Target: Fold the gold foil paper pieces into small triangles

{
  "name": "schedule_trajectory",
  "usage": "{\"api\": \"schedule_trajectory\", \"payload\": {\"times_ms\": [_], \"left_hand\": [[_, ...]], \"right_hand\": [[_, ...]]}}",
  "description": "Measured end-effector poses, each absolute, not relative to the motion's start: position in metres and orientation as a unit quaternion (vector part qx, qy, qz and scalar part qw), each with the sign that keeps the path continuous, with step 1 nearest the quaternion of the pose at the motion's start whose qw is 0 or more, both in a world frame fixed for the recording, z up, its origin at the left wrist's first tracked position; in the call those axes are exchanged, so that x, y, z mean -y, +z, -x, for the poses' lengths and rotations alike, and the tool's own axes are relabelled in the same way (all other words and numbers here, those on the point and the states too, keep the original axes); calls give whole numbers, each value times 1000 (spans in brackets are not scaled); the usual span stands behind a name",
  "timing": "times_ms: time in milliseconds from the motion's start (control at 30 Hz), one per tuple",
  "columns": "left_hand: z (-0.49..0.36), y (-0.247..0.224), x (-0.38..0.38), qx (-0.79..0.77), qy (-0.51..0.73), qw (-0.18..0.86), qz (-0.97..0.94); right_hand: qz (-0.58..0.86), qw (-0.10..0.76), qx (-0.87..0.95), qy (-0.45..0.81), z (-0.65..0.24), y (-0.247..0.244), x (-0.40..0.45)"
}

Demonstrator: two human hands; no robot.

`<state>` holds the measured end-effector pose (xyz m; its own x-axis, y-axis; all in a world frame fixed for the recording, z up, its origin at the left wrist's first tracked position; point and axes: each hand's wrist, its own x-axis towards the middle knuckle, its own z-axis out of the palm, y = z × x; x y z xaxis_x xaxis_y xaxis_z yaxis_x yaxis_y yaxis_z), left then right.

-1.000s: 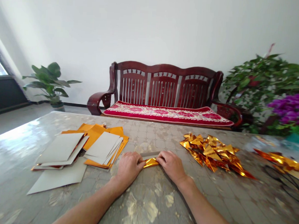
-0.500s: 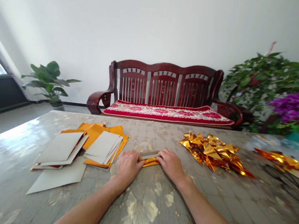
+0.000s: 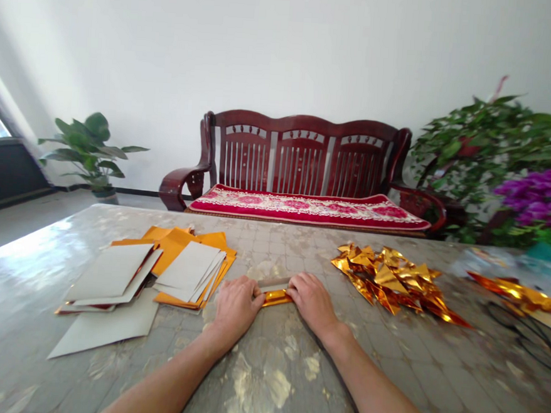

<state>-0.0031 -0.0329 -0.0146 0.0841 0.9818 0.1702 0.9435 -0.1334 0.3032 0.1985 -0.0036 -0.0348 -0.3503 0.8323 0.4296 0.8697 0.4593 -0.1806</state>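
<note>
My left hand and my right hand press from either side on a folded strip of gold foil paper lying on the table. A grey paper backing shows along the strip's far edge. The ends of the strip are hidden under my fingers. To the left of my left hand lie stacks of grey-backed sheets over orange-gold sheets. Right of my right hand lies a heap of folded gold foil triangles.
The worn, glossy tabletop ends at a far edge. Another grey sheet lies at the left, and gold foil pieces and a black cable lie at the right. Beyond stand a red wooden bench and potted plants.
My hands have slid slightly toward the far side of the table. The gold strip looks a little narrower, and the view has tilted slightly.
</note>
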Motion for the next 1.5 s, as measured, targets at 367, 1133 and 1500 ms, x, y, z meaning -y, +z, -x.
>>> {"api": "schedule_trajectory", "payload": {"times_ms": [367,1133,1500], "left_hand": [[6,-16,32,-662,152,64,-731],[1,-16,39,-447,108,30,-888],[-1,-14,46,-445,79,8,-892]], "right_hand": [[525,239,816,-29,-198,-34,5],[552,223,803,-38,-198,-29,6],[605,267,750,19,-203,-29,7]]}}
